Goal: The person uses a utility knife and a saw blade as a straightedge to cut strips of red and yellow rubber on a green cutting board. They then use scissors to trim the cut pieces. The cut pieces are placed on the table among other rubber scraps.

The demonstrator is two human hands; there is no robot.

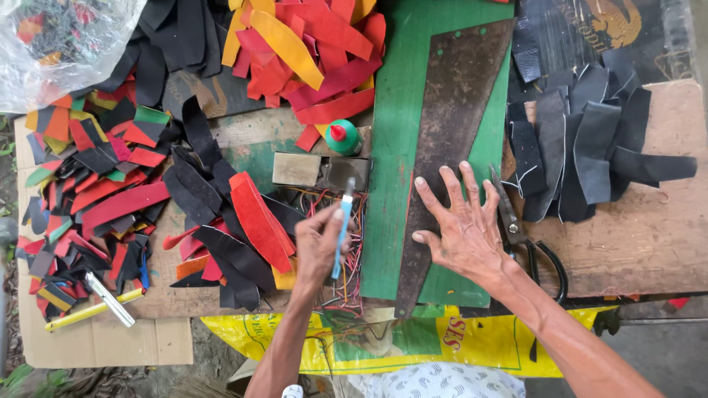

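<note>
Yellow printed sacking (472, 343) hangs over the near edge of the surface (634, 243), and both forearms come in across it. The left hand (321, 245) is clenched round a slim blue-handled tool (341, 234), held nearly upright with its pale tip pointing far, over a tangle of thin coloured wires (352, 262). The tool looks light and rigid; its narrow handle suits a grip low on the shaft, as it has now.

The right hand (463, 225) lies flat and released, 5 fingers spread, pressing on a dark tapering sheet (450, 140) that rests on a green cutting mat (402, 147). The sheet runs from a narrow near point to a wide far end and looks rusty or worn; I judge it stiff, flat and fairly heavy, likely to slide on the mat unless pinned from above. Lifting it would probably call for a hold along 1 long edge, which may be sharp.

Just right of that hand lie dark scissors (527, 239). Far of the left hand stand 2 small blocks (318, 170) and a green bottle with a red cap (343, 137). Soft, floppy strips fill the rest: red and black ones (243, 221) to the left, orange and red (310, 51) at the far side, black (590, 147) at the right. A yellow pencil (88, 311) lies near left.
</note>
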